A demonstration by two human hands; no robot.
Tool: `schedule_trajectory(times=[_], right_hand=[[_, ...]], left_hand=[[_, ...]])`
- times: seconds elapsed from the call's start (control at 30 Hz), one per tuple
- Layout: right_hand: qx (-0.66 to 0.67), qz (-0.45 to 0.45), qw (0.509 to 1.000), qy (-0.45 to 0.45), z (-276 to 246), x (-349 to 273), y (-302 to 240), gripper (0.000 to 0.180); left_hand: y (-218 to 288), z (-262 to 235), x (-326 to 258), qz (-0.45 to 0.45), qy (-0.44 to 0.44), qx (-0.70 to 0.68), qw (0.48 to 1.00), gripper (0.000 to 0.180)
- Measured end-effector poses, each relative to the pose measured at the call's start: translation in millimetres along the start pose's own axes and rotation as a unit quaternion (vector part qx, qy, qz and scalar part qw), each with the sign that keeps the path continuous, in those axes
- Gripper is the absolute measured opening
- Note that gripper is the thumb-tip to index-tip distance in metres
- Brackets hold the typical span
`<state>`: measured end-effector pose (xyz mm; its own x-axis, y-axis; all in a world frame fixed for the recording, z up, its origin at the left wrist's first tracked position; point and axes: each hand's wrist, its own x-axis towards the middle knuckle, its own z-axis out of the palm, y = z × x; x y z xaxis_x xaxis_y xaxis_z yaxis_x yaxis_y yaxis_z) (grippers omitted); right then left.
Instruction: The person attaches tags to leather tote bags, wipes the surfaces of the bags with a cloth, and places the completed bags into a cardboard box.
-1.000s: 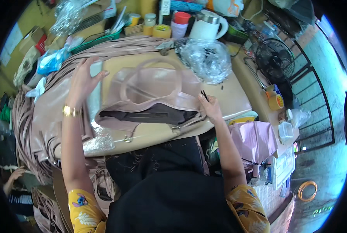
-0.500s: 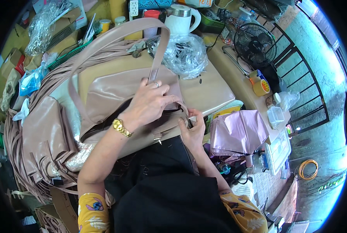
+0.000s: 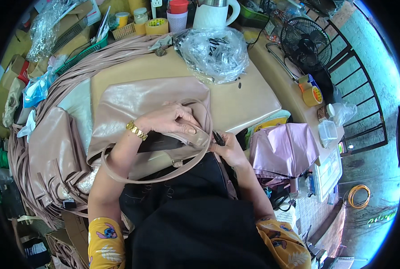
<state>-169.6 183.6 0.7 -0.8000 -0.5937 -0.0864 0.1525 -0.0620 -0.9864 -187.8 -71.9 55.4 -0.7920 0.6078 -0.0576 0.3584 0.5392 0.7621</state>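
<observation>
A glossy dusty-pink handbag (image 3: 137, 96) lies on the padded work surface, its dark opening toward me. My left hand (image 3: 171, 120) reaches across the opening and pinches the strap's end piece at the bag's right side. The long strap (image 3: 164, 180) loops toward me over my left forearm and the bag's near edge. Beside that strap, my right hand (image 3: 231, 150) is closed on a small dark tool (image 3: 218, 138), whose exact kind I cannot make out. A metal buckle (image 3: 177, 163) hangs near the bag's front edge.
Another pink bag (image 3: 52, 143) lies at left among bundled straps (image 3: 74, 65). A crumpled clear plastic bag (image 3: 215, 54) sits behind. Folded shiny pink pieces (image 3: 283, 150) are at right; beyond them are tape rolls (image 3: 312, 95) and a black fan (image 3: 306, 44).
The strap, raised in an arch behind the bag before, has dropped forward toward me. My left hand has shifted slightly lower on it. The dark tool in my right hand now shows more clearly.
</observation>
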Motion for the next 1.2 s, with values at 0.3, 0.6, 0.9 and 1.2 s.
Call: schedule_trajectory(times=[0.3, 0.6, 0.9, 1.2], right_hand=[[-0.273, -0.351, 0.894, 0.055, 41, 27, -58, 0.037], [-0.545, -0.192, 0.81, 0.102, 48, 234, -92, 0.034], [-0.49, -0.25, 0.835, -0.01, 22, 32, -89, 0.017], [-0.704, -0.291, 0.647, 0.003, 40, 20, -59, 0.018]], left_hand=[[-20, 25, -6, 0.006, 0.042, -0.003, 0.999, 0.017], [-12, 9, 12, 0.018, -0.094, -0.06, 0.994, 0.022], [-37, 13, 14, -0.068, -0.122, -0.372, 0.918, 0.019], [-51, 21, 22, -0.094, -0.116, -0.431, 0.89, 0.017]])
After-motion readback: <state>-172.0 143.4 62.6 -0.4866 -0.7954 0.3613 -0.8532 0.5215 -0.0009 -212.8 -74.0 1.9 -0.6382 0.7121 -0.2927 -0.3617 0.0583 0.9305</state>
